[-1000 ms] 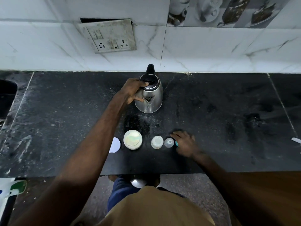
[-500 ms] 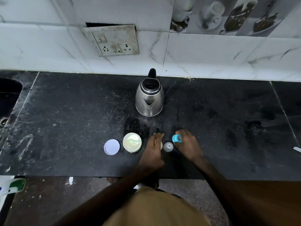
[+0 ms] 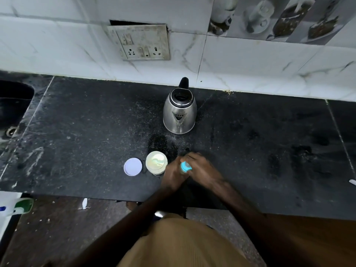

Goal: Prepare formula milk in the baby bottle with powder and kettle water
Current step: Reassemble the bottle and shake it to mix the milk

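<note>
A steel kettle (image 3: 179,114) with its lid open stands at the back of the black counter (image 3: 77,132). Near the front edge, my left hand (image 3: 172,176) wraps around the baby bottle, which is almost fully hidden under both hands. My right hand (image 3: 202,168) holds the blue teat ring (image 3: 185,167) on top of the bottle. Just left of my hands stands the open powder jar (image 3: 156,162), with its white lid (image 3: 133,166) lying flat beside it.
A sink (image 3: 13,105) lies at the far left. A switchboard (image 3: 141,42) hangs on the tiled wall behind the kettle. A small white object (image 3: 352,182) lies at the counter's right edge. The counter's front edge (image 3: 96,197) runs below my hands.
My left hand left the kettle and came down to the bottle. My right hand picked up the blue teat ring and brought it leftward onto the bottle.
</note>
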